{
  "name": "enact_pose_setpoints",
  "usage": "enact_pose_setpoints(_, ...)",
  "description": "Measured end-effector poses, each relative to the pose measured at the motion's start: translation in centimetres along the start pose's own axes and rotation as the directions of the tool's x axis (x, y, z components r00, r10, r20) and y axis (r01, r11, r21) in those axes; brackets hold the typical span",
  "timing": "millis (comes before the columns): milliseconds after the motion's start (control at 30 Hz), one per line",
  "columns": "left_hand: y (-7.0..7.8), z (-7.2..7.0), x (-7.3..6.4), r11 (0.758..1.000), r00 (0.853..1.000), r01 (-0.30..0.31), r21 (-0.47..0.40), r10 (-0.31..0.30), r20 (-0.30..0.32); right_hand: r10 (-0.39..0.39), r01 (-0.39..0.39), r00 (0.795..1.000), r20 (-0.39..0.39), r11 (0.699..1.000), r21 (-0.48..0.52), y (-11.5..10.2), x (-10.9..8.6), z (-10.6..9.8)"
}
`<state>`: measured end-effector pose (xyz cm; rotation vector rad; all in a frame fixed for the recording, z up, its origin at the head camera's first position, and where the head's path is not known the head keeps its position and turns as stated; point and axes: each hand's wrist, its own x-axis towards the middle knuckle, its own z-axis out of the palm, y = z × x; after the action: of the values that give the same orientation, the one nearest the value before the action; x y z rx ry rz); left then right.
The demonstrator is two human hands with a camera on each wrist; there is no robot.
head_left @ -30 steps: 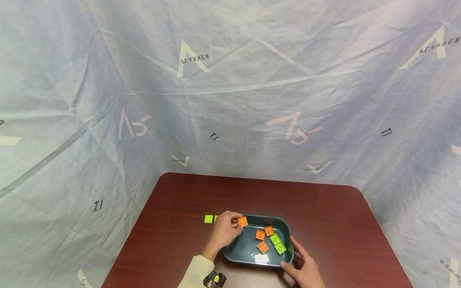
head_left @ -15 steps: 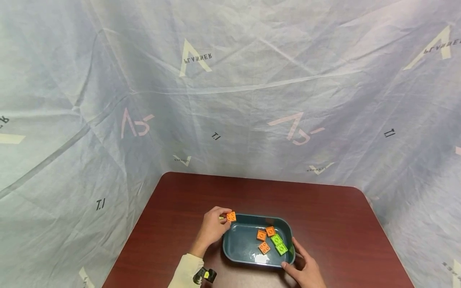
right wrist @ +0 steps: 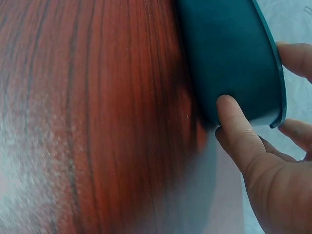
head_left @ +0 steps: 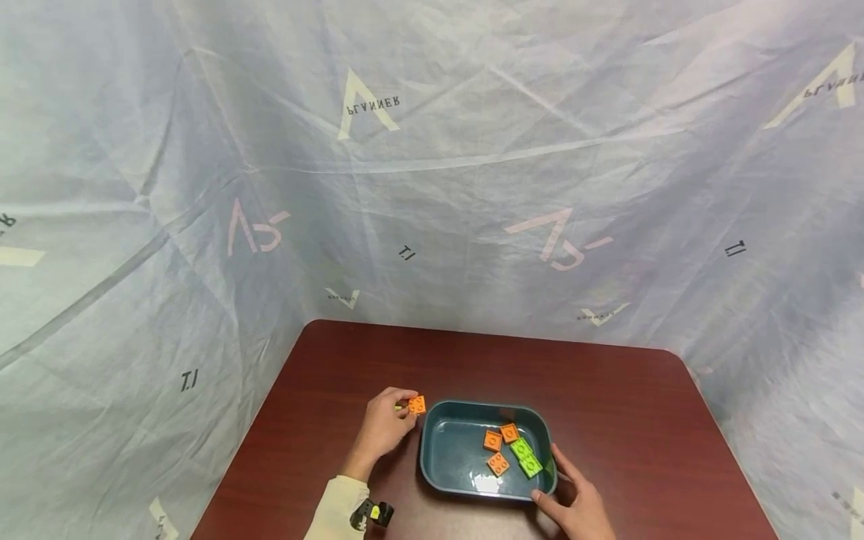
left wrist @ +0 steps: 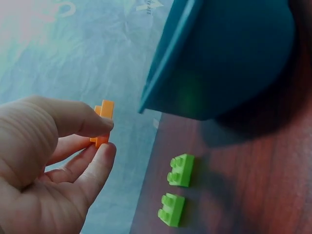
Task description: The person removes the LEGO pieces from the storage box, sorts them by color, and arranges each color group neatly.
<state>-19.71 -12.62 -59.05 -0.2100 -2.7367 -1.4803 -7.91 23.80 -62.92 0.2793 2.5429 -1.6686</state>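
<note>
The left hand (head_left: 385, 426) pinches an orange brick (head_left: 418, 405) beside the tray (head_left: 454, 455); the right hand (head_left: 584, 510) clasps the tray's end.

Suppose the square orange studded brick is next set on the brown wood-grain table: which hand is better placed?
Probably the left hand: it pinches the orange brick outside the dark teal rectangular tray, near two green studded bricks. The right hand touches the tray's opposite end.

A reddish-brown, wood-grained table (head_left: 648, 427) carries a teal tray (head_left: 452, 454) and, near it, two green bricks (left wrist: 182, 171).
</note>
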Motion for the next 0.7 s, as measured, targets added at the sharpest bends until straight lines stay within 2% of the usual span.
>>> enact_pose_setpoints(300, -1.9, 0.2, -0.1, 1.0, 1.0, 0.008, 0.013, -0.008, 0.017, 0.009, -0.009, 1.0, 0.006, 1.0, 0.002, 0.1, 0.0, -0.1)
enact_pose_setpoints(567, -3.4, 0.3, -0.3, 0.999, 0.998, 0.026, 0.025, -0.027, 0.051, -0.017, 0.018, 1.0, -0.013, 0.996, 0.086, 0.6, -0.1, 0.4)
enact_pose_setpoints(700, -4.4, 0.7, -0.5, 0.998, 0.997, 0.029, 0.049, -0.032, 0.071, -0.005, 0.007, 1.0, -0.014, 0.994, 0.107, 0.5, -0.1, 0.5)
